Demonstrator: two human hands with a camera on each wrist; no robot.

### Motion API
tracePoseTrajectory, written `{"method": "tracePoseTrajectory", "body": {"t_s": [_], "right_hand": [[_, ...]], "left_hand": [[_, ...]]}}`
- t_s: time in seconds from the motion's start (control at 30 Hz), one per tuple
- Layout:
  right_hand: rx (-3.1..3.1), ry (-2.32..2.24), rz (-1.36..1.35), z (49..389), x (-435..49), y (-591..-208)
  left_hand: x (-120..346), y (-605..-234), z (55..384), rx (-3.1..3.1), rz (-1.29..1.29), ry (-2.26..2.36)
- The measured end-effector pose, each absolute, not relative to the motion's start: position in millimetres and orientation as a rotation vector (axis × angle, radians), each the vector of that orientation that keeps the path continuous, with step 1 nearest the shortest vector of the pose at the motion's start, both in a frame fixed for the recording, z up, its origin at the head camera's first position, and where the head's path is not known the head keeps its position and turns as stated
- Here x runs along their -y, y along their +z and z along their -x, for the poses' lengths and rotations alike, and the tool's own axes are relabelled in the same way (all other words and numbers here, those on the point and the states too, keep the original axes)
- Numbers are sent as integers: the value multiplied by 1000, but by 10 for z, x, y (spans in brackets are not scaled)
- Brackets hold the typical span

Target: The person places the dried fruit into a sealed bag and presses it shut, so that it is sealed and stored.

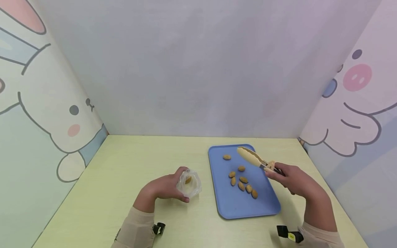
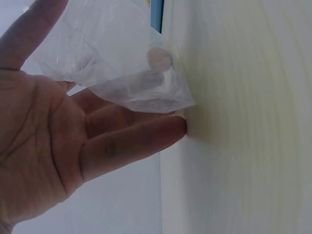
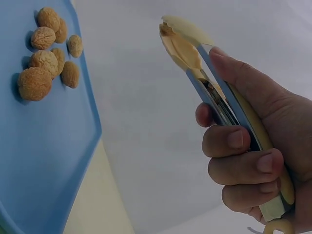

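My left hand (image 1: 165,186) holds a clear plastic bag (image 1: 195,188) upright by its side, mouth upward, low over the table. Inside the bag lies one brown oval piece (image 1: 188,179), which also shows through the film at the bag's bottom (image 2: 141,92) in the left wrist view. With my right hand (image 1: 294,179) I grip a pair of tongs (image 1: 249,157) with cream tips and metal arms. Nothing sits between the tips (image 3: 187,31), which are close together above the tray. Several brown, wrinkled oval pieces (image 3: 35,84), like nuts, lie on the blue tray (image 1: 232,206).
The pale wooden table (image 1: 124,165) carries the tray right of the bag. A grey wall (image 1: 198,86) closes the back, and cartoon-printed walls (image 1: 37,137) stand at both sides. One brown piece (image 1: 227,157) lies apart near the tray's far edge.
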State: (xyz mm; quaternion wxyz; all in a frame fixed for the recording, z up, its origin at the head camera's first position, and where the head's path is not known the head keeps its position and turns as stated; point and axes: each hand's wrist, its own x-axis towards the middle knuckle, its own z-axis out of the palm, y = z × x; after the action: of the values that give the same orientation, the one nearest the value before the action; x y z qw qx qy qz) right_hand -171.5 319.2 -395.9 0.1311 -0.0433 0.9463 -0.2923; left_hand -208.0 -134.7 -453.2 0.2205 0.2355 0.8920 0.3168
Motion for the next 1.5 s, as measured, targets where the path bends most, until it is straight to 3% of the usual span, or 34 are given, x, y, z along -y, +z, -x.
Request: {"method": "tracePoseTrajectory", "body": {"t_s": [0.47, 1.5], "right_hand": [[-3135, -497, 355, 1684, -3009, -3946], [-3233, -404, 446, 1646, -2819, -3885]], "left_hand": [[1337, -4536, 2063, -2471, -641, 871], [1343, -4559, 2092, -2477, -642, 865]]}}
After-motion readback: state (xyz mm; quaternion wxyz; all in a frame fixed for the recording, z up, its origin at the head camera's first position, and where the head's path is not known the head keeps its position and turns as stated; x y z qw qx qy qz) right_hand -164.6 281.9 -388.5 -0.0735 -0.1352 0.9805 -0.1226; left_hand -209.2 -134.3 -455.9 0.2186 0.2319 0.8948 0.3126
